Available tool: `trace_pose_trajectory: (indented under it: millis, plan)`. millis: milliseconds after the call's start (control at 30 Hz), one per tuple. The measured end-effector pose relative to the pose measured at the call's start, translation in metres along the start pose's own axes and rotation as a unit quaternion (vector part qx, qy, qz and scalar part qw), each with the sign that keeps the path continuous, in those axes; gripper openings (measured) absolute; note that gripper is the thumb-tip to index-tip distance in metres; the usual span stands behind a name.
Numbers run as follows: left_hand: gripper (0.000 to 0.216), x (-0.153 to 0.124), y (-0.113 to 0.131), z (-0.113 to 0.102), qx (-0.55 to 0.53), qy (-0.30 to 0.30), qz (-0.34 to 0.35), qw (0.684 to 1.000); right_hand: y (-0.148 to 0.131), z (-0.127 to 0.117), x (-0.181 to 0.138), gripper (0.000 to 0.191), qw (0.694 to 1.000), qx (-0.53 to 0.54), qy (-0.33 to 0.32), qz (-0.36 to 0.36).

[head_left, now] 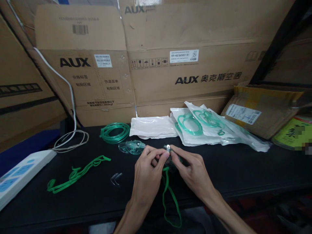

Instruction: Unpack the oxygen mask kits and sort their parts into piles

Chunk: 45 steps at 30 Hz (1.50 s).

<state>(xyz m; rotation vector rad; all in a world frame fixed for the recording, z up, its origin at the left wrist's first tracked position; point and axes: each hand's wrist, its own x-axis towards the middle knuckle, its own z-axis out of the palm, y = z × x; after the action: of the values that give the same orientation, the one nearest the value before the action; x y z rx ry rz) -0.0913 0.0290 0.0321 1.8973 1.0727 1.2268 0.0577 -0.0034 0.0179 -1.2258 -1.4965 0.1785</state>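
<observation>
A clear oxygen mask [173, 165] is between my two hands at the front of the black table, mostly hidden by fingers. A small silvery nose strip [168, 148] stands upright at its top edge. My left hand [148, 170] is closed, thumb and forefinger pinched against the mask beside the strip. From the other side my right hand [193, 170] grips the mask between thumb and fingers. A green elastic strap [172, 198] hangs from it in a loop. Left of my hands lie other clear masks [134, 147] and two thin bent strips [116, 178].
Coiled green tubing [115, 132] lies behind the masks. Green elastic straps [81, 175] are at left, near a white power strip [23, 175]. White packets [153, 126] and bagged tubing [207, 125] lie at the back. Large cartons [151, 78] wall the rear; a smaller box [260, 110] stands right.
</observation>
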Motion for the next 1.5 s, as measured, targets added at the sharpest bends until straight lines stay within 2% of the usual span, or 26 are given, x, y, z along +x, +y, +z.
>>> trace_pose_trajectory:
  millis: [200,367,467,533,667,800,1033,1300,1500]
  plan:
    - [0.016,0.001,-0.005,-0.003,-0.015,-0.022,0.011,1.0,0.001,0.0,0.001,0.027,1.0,-0.012,-0.017,0.021]
    - [0.018,0.002,-0.008,-0.008,0.031,-0.055,0.02,0.998,-0.003,-0.004,0.005,0.028,0.994,0.001,-0.096,0.05]
    - [0.013,0.004,-0.008,-0.012,0.081,-0.034,0.039,0.995,-0.005,-0.006,0.007,0.029,0.989,0.013,-0.137,0.053]
    - [0.022,0.006,-0.009,-0.015,0.086,-0.033,0.074,0.993,-0.006,-0.008,0.008,0.029,0.986,0.015,-0.156,0.061]
    - [0.024,0.01,-0.009,-0.024,0.069,-0.121,0.143,0.98,-0.009,-0.013,0.01,0.029,0.98,0.022,-0.186,0.074]
    - [0.026,0.011,-0.008,-0.032,0.075,-0.176,0.134,0.972,-0.009,-0.017,0.011,0.025,0.973,0.055,-0.193,0.116]
    - [0.03,0.012,-0.007,-0.036,0.091,-0.191,0.136,0.968,-0.006,-0.023,0.008,0.024,0.962,0.086,-0.223,0.133]
    - [0.024,0.012,-0.008,-0.045,0.093,-0.166,0.119,0.974,-0.007,-0.033,0.008,0.034,0.941,0.123,-0.285,0.138]
    - [0.027,0.011,-0.007,-0.043,0.085,-0.158,0.114,0.977,-0.003,-0.032,0.008,0.033,0.949,0.114,-0.266,0.124]
